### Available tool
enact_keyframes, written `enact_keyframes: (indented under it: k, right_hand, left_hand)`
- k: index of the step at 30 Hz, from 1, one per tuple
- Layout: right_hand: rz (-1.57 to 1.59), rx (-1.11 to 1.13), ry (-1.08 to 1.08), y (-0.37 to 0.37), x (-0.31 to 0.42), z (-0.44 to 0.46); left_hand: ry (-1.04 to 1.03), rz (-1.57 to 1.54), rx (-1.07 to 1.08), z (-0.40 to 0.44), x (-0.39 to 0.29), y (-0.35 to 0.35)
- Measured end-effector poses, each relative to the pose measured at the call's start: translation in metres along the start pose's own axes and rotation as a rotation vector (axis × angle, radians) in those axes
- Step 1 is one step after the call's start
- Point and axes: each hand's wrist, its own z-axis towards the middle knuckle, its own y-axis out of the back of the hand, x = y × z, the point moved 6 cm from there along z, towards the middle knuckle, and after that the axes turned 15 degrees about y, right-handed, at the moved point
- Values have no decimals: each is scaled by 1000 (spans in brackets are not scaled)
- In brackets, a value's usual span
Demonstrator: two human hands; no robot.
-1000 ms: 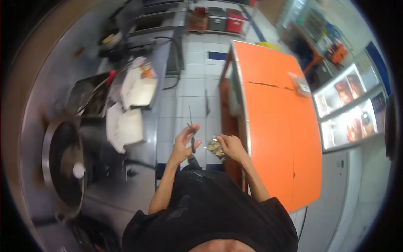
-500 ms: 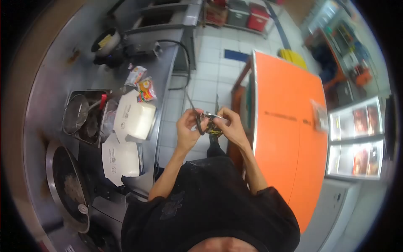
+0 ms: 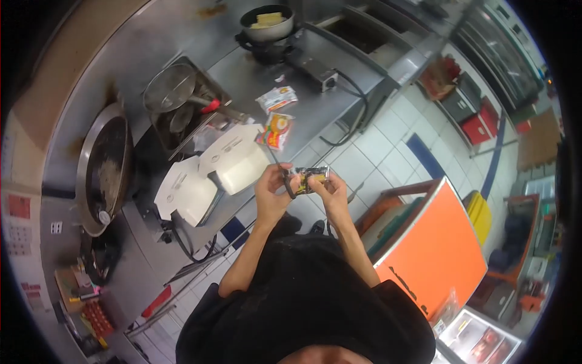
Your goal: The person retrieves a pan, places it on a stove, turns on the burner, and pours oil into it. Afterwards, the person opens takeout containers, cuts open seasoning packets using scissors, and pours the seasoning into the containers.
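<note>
Between my hands is a small shiny black and yellow packet [image 3: 314, 176]. My left hand [image 3: 271, 193] pinches its left end, thumb on the face. A thin dark object [image 3: 287, 181] with a curved end lies along the left fingers; its kind is unclear. My right hand [image 3: 330, 197] is closed on the packet's right side, thumb pressed on the front. Left of the hands, on the steel counter, are two open white cartons [image 3: 237, 159] and a red-yellow noodle wrapper [image 3: 279, 130]. Another torn wrapper [image 3: 277, 98] lies behind it.
A pot [image 3: 267, 25] with yellow noodle blocks stands on a burner at the back. A strainer [image 3: 170, 88] rests over a sunken tray. At far left is a large wok [image 3: 104, 170]. An orange-topped table [image 3: 436, 249] stands to the right.
My view has turned toward the counter and pot, and the orange table has shifted lower right. Both hands still hold the packet, which now lies more level and shows more of its face.
</note>
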Motion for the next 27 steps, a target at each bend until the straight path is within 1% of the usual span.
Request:
enact_keyframes:
  k: [2, 4, 6, 10, 12, 14, 15, 17, 18, 20, 21, 22, 24, 25, 26, 27]
  right_hand:
    - [57, 29, -59, -12, -17, 12]
    - [22, 88, -36, -25, -27, 22]
    - [-32, 109, -59, -41, -33, 31]
    - [4, 148, -73, -75, -63, 47]
    - [-51, 150, -94, -89, -76, 57]
    - [-83, 160, -102, -95, -97, 67]
    - [-112, 153, -105, -94, -104, 71]
    - [-130, 175, -138, -96, -108, 78]
    - [-130, 193, -131, -100, -110, 86]
    - [-162, 245, -146, -109, -113, 91]
    - [-157, 270, -157, -115, -113, 92]
    - [-152, 299, -171, -120, -114, 93]
    - [-197, 370, -192, -126, -121, 92]
    - [-244, 408, -189, -128, -122, 92]
    - [-238, 423, -200, -130, -120, 94]
    - [-371, 491, -242, -131, -118, 96]
  left_hand:
    - [-26, -1, -59, 6, -2, 17]
    - [-57, -29, -107, 8, -1, 29]
    - [-24, -64, -133, 19, 0, 47]
    - [-61, -133, -206, 33, 0, 81]
    - [-85, -147, -236, 40, 0, 99]
    - [-39, 28, -252, 43, 2, 119]
    - [-28, 16, -265, 42, 1, 133]
    - [-41, 531, -255, 32, -12, 157]
    - [-38, 533, -265, 29, -23, 171]
    - [41, 848, -140, 21, -29, 183]
    - [-37, 912, -135, 21, -25, 191]
    - [-17, 900, -164, 22, -26, 199]
    - [123, 975, -23, 25, -22, 205]
    - [80, 999, -28, 24, -26, 205]
    - [94, 997, -44, 23, -29, 206]
    - [121, 1010, -29, 23, -33, 206]
